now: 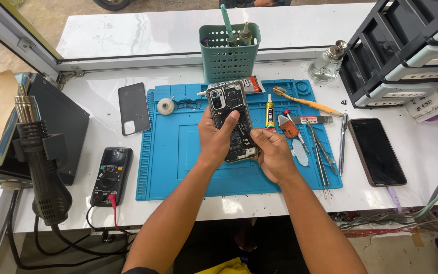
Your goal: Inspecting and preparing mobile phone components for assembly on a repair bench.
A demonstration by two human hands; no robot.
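Observation:
An opened phone (231,115) with its back cover off, its inner parts and camera block showing, is held above a blue work mat (168,167). My left hand (215,138) grips its left edge, thumb pressed across the middle of the exposed board. My right hand (274,155) holds the lower right corner from beneath. Both hands hover over the centre of the mat.
A grey back cover (134,108) and a tape roll (166,106) lie left. Glue tube (269,112), toothbrush (305,102), tweezers (320,149), orange pick (289,127) lie right. A black phone (377,151), multimeter (111,176), heat gun (39,162), green basket (229,50), glass bottle (327,65), drawer unit (406,45).

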